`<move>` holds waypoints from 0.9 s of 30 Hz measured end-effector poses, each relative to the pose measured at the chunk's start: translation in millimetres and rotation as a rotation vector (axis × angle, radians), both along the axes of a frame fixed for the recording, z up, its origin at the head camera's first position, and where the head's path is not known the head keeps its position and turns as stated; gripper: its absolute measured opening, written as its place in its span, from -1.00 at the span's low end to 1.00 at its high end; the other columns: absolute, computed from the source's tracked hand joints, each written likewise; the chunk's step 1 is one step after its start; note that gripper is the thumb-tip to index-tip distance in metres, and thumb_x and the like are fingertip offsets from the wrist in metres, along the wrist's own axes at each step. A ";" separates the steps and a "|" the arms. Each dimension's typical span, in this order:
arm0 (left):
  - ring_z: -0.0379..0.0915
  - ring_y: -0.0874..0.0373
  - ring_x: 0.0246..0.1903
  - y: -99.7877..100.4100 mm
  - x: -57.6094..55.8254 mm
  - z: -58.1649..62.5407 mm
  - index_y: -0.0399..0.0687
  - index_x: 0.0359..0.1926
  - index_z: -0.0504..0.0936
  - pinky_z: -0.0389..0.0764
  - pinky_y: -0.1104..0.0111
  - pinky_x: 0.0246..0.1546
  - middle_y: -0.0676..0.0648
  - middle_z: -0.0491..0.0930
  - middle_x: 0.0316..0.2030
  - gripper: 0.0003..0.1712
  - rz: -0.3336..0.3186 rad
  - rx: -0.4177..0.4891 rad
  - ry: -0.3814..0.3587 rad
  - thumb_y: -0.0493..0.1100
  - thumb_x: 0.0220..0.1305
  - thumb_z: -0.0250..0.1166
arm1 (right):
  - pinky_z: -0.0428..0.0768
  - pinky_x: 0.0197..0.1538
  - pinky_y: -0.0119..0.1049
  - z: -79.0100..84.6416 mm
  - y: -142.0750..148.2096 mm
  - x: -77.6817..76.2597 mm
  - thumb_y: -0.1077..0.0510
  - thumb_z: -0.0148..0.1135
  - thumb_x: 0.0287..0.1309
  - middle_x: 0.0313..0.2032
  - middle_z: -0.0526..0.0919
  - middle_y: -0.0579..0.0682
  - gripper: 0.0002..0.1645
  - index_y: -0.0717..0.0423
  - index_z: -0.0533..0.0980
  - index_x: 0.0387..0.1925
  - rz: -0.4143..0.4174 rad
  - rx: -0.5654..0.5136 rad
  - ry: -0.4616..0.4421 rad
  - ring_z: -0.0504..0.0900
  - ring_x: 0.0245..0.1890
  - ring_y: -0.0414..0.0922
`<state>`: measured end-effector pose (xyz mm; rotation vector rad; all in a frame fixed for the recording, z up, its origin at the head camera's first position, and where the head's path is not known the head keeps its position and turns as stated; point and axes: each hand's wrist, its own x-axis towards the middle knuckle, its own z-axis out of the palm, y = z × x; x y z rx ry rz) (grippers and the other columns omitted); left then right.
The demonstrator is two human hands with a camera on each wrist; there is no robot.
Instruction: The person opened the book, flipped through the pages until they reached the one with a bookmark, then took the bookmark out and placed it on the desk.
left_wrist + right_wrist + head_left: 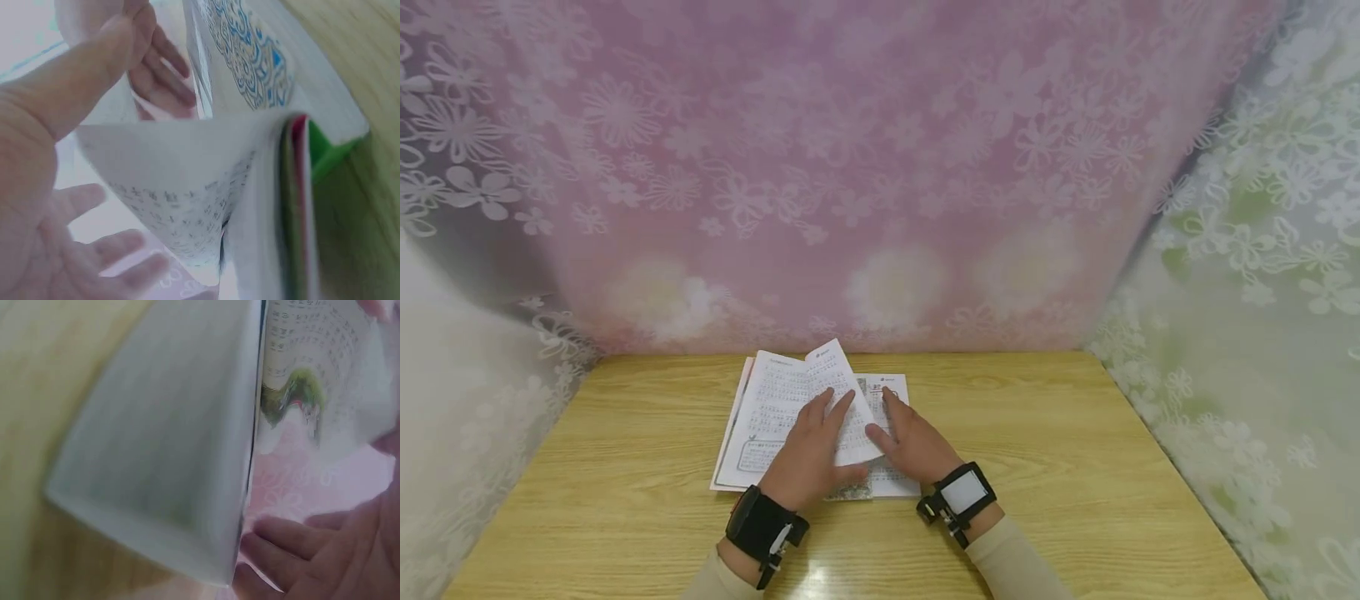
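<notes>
An open book (763, 417) with printed text lies on the wooden table. One loose leaf (826, 357) stands up at a slant from its middle. My left hand (807, 460) is over the book's left side, fingers spread against this leaf. In the left wrist view, the left thumb (81, 81) stretches above the leaf's edge, apart from the other fingers. Over the right-hand page (895, 485) lies my right hand (921, 447), fingers extended and thumb at the leaf's edge. The right wrist view shows the leaf bending beside the right fingers (294, 550).
The wooden table (1045, 433) extends to both sides of the book and in front of it. Behind it hangs a pink floral curtain (850, 208), with pale floral cloth (1247, 333) on the right. Both wrists wear black straps with devices.
</notes>
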<state>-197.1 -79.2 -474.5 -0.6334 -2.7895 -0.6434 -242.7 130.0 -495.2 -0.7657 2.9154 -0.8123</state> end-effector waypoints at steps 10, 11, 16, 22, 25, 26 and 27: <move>-0.03 -0.13 0.37 -7.9 -10.1 10.3 -0.09 0.48 0.13 -0.05 -0.10 0.30 -0.21 0.16 0.35 -0.04 0.015 0.050 0.238 -0.21 0.07 0.35 | 0.23 0.30 -0.08 -2.9 3.1 1.3 -0.21 -0.21 0.47 0.29 0.34 0.17 -0.35 0.15 0.40 0.27 0.039 0.062 0.034 0.27 0.32 0.07; -0.06 -0.13 0.39 -10.4 -11.3 12.2 -0.08 0.47 0.15 -0.08 -0.10 0.31 -0.21 0.13 0.37 -0.08 0.018 0.048 0.258 -0.27 0.08 0.31 | 0.25 0.29 -0.08 -3.5 3.2 0.9 -0.19 -0.12 0.44 0.29 0.34 0.16 -0.38 0.14 0.42 0.25 0.046 0.081 0.048 0.28 0.31 0.07; -0.14 -0.11 0.42 -24.8 -14.5 17.0 -0.01 0.39 0.33 -0.18 -0.08 0.34 -0.14 0.21 0.37 -0.19 -0.059 -0.110 0.339 -0.44 0.07 0.24 | 0.29 0.27 -0.10 -6.4 4.0 -1.6 -0.14 0.12 0.30 0.28 0.36 0.13 -0.43 0.11 0.45 0.19 0.076 0.141 0.113 0.30 0.30 0.04; 0.32 -0.04 0.22 -34.5 -9.8 13.1 0.11 0.08 0.63 -0.22 -0.03 0.35 0.05 0.64 -0.11 -0.57 -0.061 -0.194 0.211 -0.25 0.16 0.28 | 0.30 0.26 -0.09 -8.7 4.6 -3.2 -0.14 0.12 0.30 0.30 0.35 0.11 -0.43 0.09 0.44 0.21 0.080 0.160 0.107 0.28 0.32 0.04; 0.45 -0.03 0.07 -36.0 -6.8 11.5 0.08 0.03 0.66 -0.20 -0.05 0.35 0.04 0.65 -0.17 -0.64 0.016 -0.180 0.124 -0.02 0.19 0.32 | 0.29 0.27 -0.09 -7.7 4.5 -2.6 -0.14 0.12 0.30 0.30 0.34 0.11 -0.43 0.08 0.43 0.22 0.080 0.162 0.100 0.27 0.32 0.03; 0.47 -0.04 0.04 -36.1 -6.3 11.2 0.07 0.02 0.67 -0.19 -0.07 0.34 0.02 0.65 -0.17 -0.62 0.038 -0.171 0.102 0.05 0.19 0.32 | 0.28 0.28 -0.09 -7.4 4.4 -2.3 -0.14 0.12 0.30 0.30 0.34 0.11 -0.42 0.08 0.43 0.22 0.079 0.164 0.100 0.27 0.33 0.03; 0.49 -0.04 0.01 -36.1 -5.7 10.9 0.05 0.01 0.67 -0.17 -0.09 0.33 0.00 0.65 -0.17 -0.59 0.057 -0.162 0.083 0.09 0.19 0.32 | 0.28 0.28 -0.10 -7.6 4.3 -2.3 -0.14 0.12 0.30 0.30 0.34 0.11 -0.43 0.08 0.43 0.22 0.079 0.168 0.102 0.27 0.32 0.03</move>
